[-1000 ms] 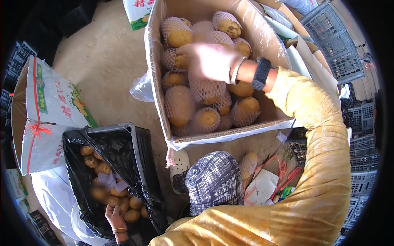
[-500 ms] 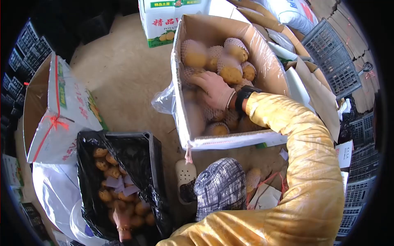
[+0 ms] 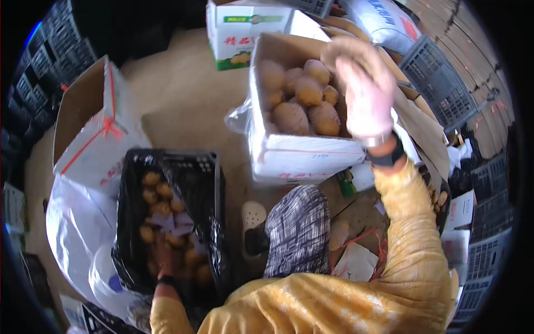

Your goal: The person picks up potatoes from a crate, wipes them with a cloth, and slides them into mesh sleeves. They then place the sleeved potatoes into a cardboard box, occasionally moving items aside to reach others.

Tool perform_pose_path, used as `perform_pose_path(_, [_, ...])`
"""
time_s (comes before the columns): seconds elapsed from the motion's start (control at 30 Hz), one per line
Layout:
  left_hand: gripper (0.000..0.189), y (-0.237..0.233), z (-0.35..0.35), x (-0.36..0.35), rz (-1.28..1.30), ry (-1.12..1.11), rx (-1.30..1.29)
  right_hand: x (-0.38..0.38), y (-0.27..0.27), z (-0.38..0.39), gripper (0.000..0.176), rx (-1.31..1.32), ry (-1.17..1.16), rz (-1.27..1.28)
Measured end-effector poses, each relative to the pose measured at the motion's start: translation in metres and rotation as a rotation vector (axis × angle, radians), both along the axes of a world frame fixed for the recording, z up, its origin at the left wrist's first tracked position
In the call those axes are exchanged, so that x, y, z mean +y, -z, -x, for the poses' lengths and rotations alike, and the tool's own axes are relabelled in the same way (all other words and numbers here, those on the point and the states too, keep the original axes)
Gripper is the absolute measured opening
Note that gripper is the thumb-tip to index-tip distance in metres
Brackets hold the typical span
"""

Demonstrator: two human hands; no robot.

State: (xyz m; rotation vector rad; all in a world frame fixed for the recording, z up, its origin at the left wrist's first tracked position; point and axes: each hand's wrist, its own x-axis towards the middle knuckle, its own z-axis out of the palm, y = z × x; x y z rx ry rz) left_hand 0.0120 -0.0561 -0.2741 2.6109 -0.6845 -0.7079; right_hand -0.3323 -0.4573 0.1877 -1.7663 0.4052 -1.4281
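My right hand, in a pale glove with a dark band at the wrist, is raised over the right edge of an open white carton. Motion smears its fingers, so I cannot make out whether it holds anything. Several potatoes in white foam nets fill the carton. At the lower left, my left hand reaches down among bare potatoes in a crate lined with black plastic. Its fingers are blurred among the potatoes. Purple-grey paper pieces lie on these potatoes.
An open carton tied with red string stands at left. Another printed potato carton is behind. To the right are a grey plastic crate and flattened cardboard. A white sack lies at the top right. My clog is between crate and carton.
My right hand has lifted from the netted potatoes and swung up and right to the carton's edge. My left hand stays in the black-lined crate. The view has shifted.
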Motion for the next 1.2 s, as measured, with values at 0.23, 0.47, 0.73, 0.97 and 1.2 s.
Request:
perform_pose_path(0.23, [0.035, -0.169, 0.052, -0.033, 1.005, -0.432, 0.921, 0.149, 0.146, -0.075, 0.048, 0.602, -0.648, -0.321])
perform_pose_path(0.47, [0.056, -0.282, 0.077, -0.043, 1.085, -0.084, 0.893, 0.166, 0.196, -0.136, 0.044, 0.339, -0.988, -1.209])
perform_pose_path(0.73, [0.044, -0.085, 0.073, -0.052, -0.219, 0.622, -0.017, 0.155, 0.220, -0.149, 0.051, 0.237, -0.751, -1.185])
perform_pose_path(0.97, [0.042, -0.123, 0.051, -0.054, 0.050, 0.043, 0.471, 0.157, 0.200, -0.142, 0.050, 0.746, -0.947, -0.901])
perform_pose_path(1.2, [0.039, -0.226, 0.038, -0.079, 0.923, -0.149, 0.796, 0.174, 0.195, -0.140, 0.068, 0.287, -0.887, -1.110])
